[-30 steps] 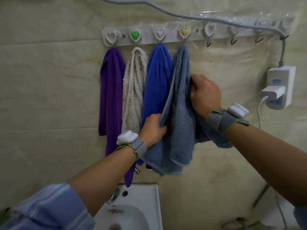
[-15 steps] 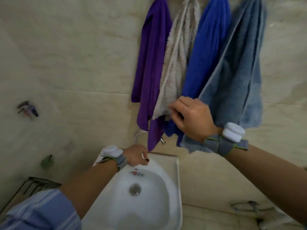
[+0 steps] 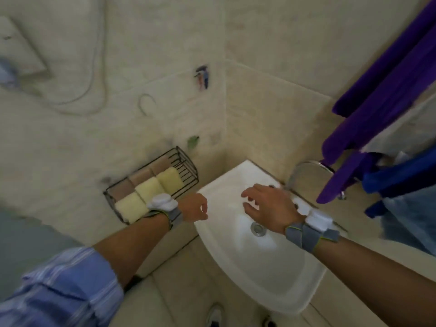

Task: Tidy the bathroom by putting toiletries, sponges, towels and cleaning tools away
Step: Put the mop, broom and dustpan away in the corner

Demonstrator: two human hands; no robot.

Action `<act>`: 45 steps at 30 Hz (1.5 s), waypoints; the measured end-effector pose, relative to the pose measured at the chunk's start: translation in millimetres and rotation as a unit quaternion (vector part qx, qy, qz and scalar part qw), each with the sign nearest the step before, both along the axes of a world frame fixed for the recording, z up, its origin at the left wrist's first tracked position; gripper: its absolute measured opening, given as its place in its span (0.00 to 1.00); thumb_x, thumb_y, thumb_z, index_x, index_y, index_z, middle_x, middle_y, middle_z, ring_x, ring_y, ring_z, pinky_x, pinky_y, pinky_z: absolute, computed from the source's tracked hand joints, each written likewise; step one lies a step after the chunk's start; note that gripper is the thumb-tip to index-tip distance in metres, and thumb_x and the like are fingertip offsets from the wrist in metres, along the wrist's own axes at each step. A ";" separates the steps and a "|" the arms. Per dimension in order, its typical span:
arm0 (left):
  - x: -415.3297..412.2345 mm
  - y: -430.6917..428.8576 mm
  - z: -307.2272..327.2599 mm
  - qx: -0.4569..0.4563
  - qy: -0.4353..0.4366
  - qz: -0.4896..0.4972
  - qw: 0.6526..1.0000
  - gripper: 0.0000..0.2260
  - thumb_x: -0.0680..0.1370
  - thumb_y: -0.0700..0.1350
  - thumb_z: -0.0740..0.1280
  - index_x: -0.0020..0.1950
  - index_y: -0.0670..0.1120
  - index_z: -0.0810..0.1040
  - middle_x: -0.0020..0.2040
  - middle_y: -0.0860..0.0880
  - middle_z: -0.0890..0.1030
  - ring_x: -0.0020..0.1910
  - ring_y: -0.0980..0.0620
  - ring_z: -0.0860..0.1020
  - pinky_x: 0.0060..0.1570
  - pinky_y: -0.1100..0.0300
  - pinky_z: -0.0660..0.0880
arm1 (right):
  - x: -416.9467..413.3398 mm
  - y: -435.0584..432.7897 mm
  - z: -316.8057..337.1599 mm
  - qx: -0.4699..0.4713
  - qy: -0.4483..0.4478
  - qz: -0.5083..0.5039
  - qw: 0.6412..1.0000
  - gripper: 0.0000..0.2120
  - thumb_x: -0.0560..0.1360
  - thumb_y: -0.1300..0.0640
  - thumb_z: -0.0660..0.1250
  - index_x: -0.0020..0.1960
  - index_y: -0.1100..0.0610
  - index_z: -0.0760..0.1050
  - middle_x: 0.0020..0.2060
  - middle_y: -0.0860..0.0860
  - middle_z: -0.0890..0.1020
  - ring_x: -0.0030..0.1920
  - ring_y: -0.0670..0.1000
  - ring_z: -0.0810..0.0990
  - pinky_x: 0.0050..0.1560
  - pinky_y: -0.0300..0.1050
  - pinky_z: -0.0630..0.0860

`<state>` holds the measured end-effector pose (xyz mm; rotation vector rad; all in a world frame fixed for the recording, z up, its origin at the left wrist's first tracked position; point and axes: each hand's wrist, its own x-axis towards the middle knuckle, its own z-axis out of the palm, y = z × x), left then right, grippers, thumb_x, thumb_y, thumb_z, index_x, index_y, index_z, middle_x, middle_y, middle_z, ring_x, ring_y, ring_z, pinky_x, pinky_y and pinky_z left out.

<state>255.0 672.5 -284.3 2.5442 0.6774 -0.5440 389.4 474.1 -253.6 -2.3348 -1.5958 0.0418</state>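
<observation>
Yellow sponges [image 3: 149, 191] lie side by side in the wire basket [image 3: 188, 171], mounted on the wall just left of the sink [image 3: 247, 267]. The purple towel [image 3: 389, 114] and blue towel [image 3: 401, 178] hang on the wall right of the sink, beside the tap [image 3: 306, 171].

The left hand [image 3: 193, 207] hovers at the sink's left rim, fingers loosely curled, holding nothing. The right hand [image 3: 269, 206] hovers over the sink bowl, fingers spread and relaxed, holding nothing.

Judgement: sponges and towels appear stowed. No toiletries or cleaning tools show near the sink, so whether any remain cannot be told.
</observation>
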 end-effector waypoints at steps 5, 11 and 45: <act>-113.1 -14.9 -13.2 -0.021 0.022 0.161 0.987 0.15 0.79 0.45 0.65 0.64 0.41 0.74 0.67 0.43 0.72 0.66 0.44 0.71 0.64 0.57 0.65 | -50.7 30.3 -33.8 -0.032 0.031 0.135 0.990 0.13 0.78 0.46 0.60 0.60 0.46 0.75 0.52 0.45 0.81 0.49 0.49 0.80 0.50 0.43 0.76; -261.1 -63.0 -13.9 -0.041 0.045 0.335 0.940 0.11 0.78 0.39 0.65 0.56 0.36 0.80 0.57 0.38 0.81 0.48 0.47 0.78 0.50 0.55 0.74 | -148.8 69.6 -59.0 -0.088 0.031 0.299 0.950 0.13 0.79 0.49 0.58 0.58 0.51 0.76 0.53 0.50 0.81 0.51 0.54 0.79 0.48 0.44 0.73; -688.1 -45.9 -85.6 -0.172 0.030 0.758 0.628 0.05 0.75 0.38 0.64 0.43 0.46 0.78 0.40 0.46 0.79 0.32 0.50 0.77 0.33 0.67 0.73 | -530.1 303.2 -143.7 -0.276 -0.075 0.546 0.787 0.09 0.81 0.48 0.58 0.54 0.50 0.74 0.47 0.52 0.80 0.46 0.54 0.78 0.46 0.49 0.74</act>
